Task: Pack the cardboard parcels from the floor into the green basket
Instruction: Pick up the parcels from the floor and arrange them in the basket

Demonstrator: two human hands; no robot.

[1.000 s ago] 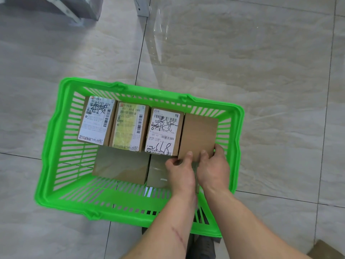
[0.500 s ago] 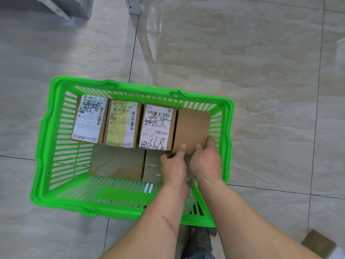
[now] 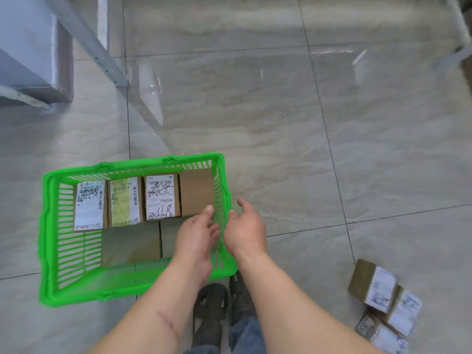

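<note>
left hand [image 3: 198,232] empty, fingers loose | right hand [image 3: 246,227] empty, fingers spread | green basket [image 3: 48,226] holds parcel rows | floor parcels [image 3: 383,300] at 4 o'clock, well apart, right hand nearer, long axis unclear

Green basket [image 3: 48,226] slatted glossy plastic; parcels [image 3: 196,191] matt brown cardboard, paper labels; floor [image 3: 281,111] glossy polished tile.

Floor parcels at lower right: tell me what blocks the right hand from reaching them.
Nothing visible. The right hand is empty beside the green basket; only bare floor lies between it and the floor parcels.
</note>
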